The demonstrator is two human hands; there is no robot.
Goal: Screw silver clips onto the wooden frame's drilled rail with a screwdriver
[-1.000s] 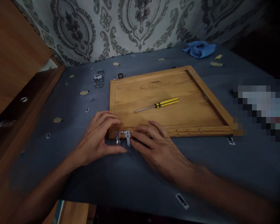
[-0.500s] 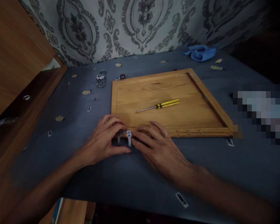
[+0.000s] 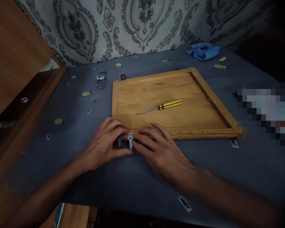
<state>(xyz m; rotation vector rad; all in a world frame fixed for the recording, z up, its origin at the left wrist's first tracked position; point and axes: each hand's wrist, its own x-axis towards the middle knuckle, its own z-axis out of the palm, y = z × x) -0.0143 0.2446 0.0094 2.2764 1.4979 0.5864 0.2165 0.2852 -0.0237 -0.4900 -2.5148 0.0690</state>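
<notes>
At the near left edge of a framed wooden panel (image 3: 156, 91), a small metal bracket (image 3: 130, 139) with screw holes sits against the wood. My left hand (image 3: 106, 141) curls around the bracket, thumb below and fingers over the frame edge. My right hand (image 3: 160, 150) bends over the same edge from the right, its index fingertip touching or nearly touching the bracket. The rest of its fingers lie on the wood. On the panel lies a screwdriver (image 3: 170, 104) with a yellow and black handle. Part of the bracket is hidden behind my left fingers.
Several metal brackets (image 3: 101, 79) lie to the far left of the panel, with small screws (image 3: 94, 100) nearer. A blue cloth (image 3: 203, 51) rests at the back right of the dark covered table (image 3: 142, 186). A wooden cabinet (image 3: 21, 41) borders the left; a patterned curtain hangs behind.
The view has shifted slightly. Both hands keep almost the same place around the bracket, and the panel and screwdriver have not moved on the table.
</notes>
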